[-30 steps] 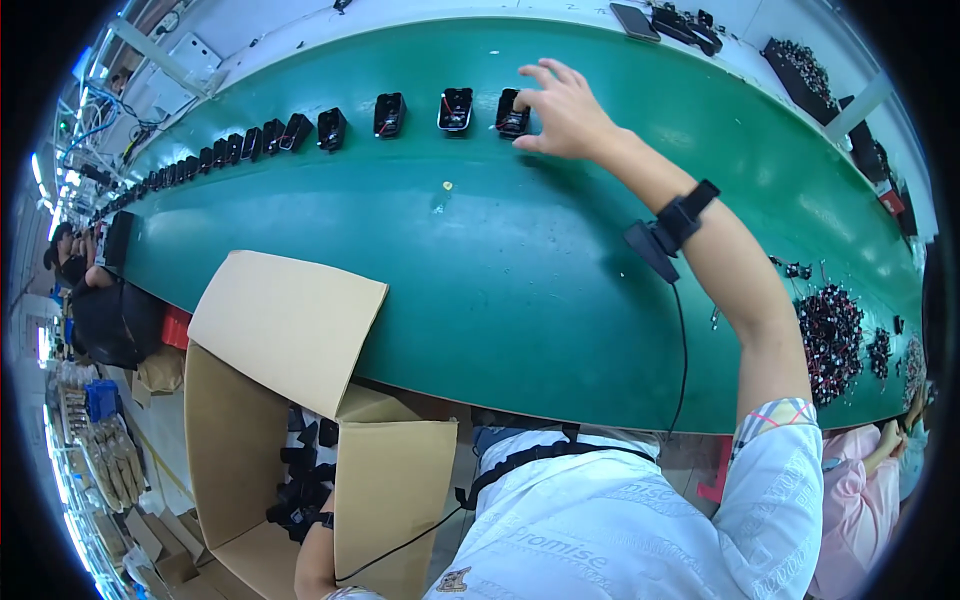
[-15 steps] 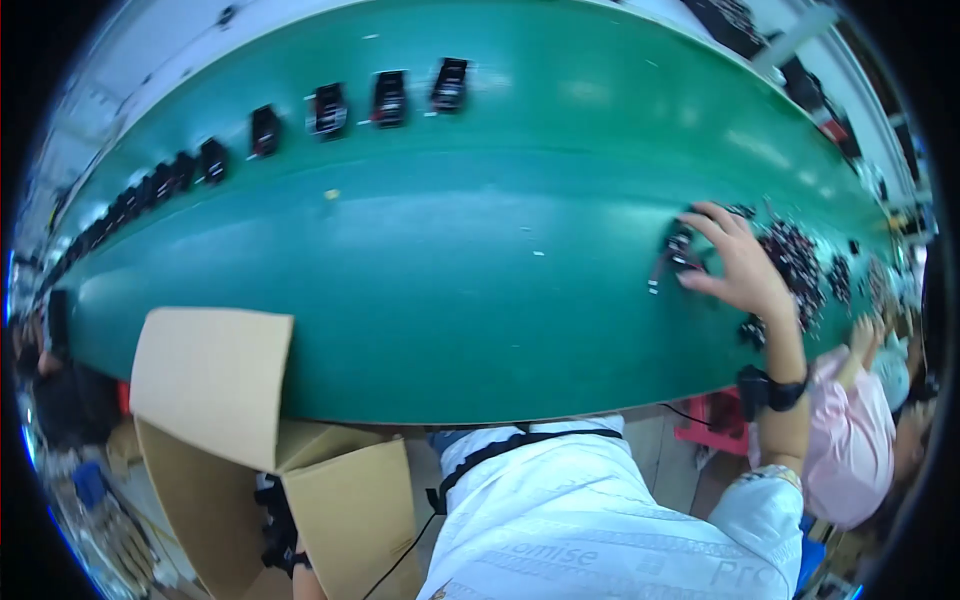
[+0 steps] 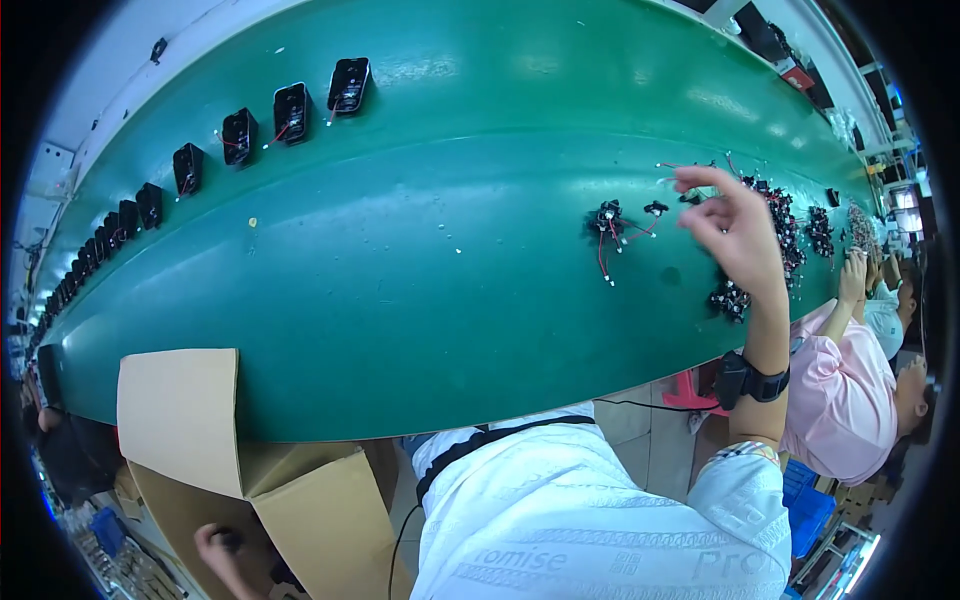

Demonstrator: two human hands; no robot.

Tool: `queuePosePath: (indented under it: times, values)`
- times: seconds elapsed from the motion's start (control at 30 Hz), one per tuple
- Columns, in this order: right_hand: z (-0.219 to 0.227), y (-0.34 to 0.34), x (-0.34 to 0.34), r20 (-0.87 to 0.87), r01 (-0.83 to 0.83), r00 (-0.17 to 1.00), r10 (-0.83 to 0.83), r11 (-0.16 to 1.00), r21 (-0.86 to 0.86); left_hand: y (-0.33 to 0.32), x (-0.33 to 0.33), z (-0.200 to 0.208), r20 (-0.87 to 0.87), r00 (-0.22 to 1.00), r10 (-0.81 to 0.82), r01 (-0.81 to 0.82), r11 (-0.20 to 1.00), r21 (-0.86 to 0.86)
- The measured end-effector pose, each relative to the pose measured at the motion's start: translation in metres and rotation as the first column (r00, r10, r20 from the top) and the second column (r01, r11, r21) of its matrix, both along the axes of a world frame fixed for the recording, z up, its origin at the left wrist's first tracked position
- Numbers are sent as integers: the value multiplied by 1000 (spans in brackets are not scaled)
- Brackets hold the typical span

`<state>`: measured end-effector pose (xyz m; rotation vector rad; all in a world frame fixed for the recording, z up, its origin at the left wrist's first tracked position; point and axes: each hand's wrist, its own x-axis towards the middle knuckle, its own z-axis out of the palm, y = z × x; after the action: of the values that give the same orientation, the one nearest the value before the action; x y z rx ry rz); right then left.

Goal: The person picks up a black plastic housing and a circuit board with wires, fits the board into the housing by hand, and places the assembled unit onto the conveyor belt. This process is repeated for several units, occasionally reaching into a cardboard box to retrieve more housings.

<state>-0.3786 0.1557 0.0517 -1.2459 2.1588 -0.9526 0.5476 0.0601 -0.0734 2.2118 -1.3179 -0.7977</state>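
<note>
My right hand (image 3: 735,232) is raised over the green table (image 3: 400,330), fingers curved and apart, with nothing visible between them. Just left of it lie a small cluster of black parts with red wires (image 3: 608,215) and a smaller black part (image 3: 655,208). A larger pile of similar wired parts (image 3: 785,225) is partly hidden behind the hand and wrist. My left hand (image 3: 212,548) is down inside the open cardboard box (image 3: 325,505), its fingers closed around a small dark object (image 3: 230,541) whose kind I cannot make out.
A long row of black, tray-like housings (image 3: 291,112), some with red wires, curves along the far left side. A yellow bit (image 3: 253,222) lies mid-table. Another person in pink (image 3: 835,400) sits at the right. A red stool (image 3: 690,390) stands below the table edge.
My right hand has let go of the black wired cluster, which now lies on the table, and its fingers have lifted away. My left hand has come into sight inside the box. The view has shifted.
</note>
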Motion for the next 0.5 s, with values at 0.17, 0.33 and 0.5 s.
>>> queuePosePath:
  times: [0.17,0.33,0.5]
  values:
    - [0,-12,21,291,84,956,-36,985,-154,-45,-140,154,-187,937,-295,205,898,-390]
    - [-24,-49,81,577,-84,783,233,958,-274,-68,-363,158,-182,809,-559,480,807,-345]
    - [-34,-59,112,801,-146,513,308,951,-272,-101,-504,150,-693,296,-657,885,461,-60]
